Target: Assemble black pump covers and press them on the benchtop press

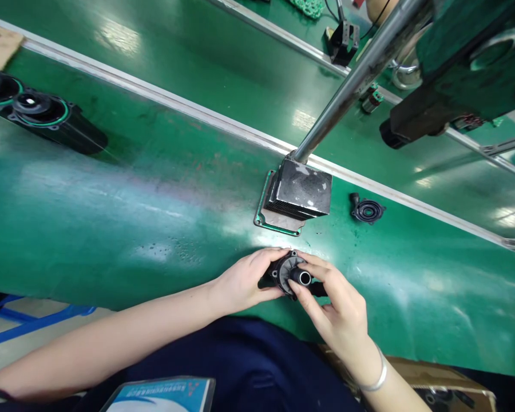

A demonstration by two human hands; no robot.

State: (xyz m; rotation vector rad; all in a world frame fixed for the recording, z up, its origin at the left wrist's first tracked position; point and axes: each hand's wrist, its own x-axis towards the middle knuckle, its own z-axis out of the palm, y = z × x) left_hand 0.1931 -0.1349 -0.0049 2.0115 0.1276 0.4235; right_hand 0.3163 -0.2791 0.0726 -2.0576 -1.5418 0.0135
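Both hands hold a small black pump body (292,274) with a round flanged cover and a short tube pointing up at me, just above the near edge of a green conveyor belt (133,200). My left hand (244,280) grips its left side with curled fingers. From the right, my right hand (335,309) closes its fingers on the tube and cover; a silver bangle sits on that wrist.
A black block fixture (300,191) on a metal plate stands just beyond the hands, carrying a slanted steel pole (347,86). A loose black cover (367,210) lies to its right. Black pump assemblies (34,111) sit far left. A cardboard box (446,383) is at bottom right.
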